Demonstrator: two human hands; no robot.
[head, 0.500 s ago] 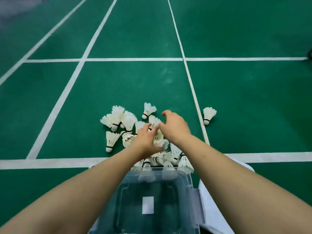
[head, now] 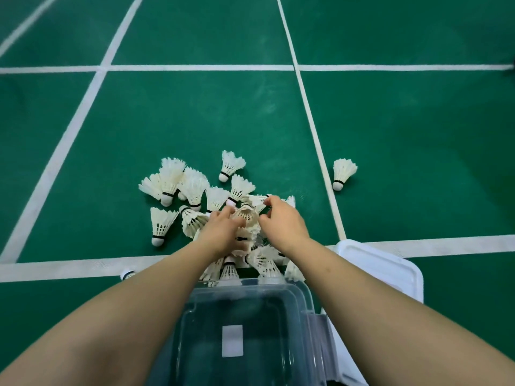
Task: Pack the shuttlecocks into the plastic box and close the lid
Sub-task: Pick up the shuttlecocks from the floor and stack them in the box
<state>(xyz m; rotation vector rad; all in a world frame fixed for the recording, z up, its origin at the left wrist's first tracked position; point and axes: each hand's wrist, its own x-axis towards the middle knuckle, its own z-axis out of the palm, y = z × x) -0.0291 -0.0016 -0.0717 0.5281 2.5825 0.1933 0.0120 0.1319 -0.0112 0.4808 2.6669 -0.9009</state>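
Observation:
Several white feather shuttlecocks [head: 192,190] lie in a loose pile on the green court floor, just beyond a clear plastic box [head: 302,298] that stands open near me with nothing in it. My left hand [head: 223,232] has its fingers curled round a bunch of shuttlecocks [head: 246,218] in the middle of the pile. My right hand [head: 284,221] pinches the feathers of another shuttlecock [head: 257,200] with fingertips and thumb. One shuttlecock [head: 343,172] lies apart to the right, past a white line. The white lid [head: 390,268] lies flat right of the box.
White court lines [head: 312,121] cross the green floor. A single shuttlecock [head: 127,273] peeks out beside my left forearm on the near line. A white label [head: 232,340] sits on the box's bottom.
Both hands have drawn slightly apart and closed on shuttlecocks in the pile; the right hand has shifted right, and a shuttlecock now stands up between the hands.

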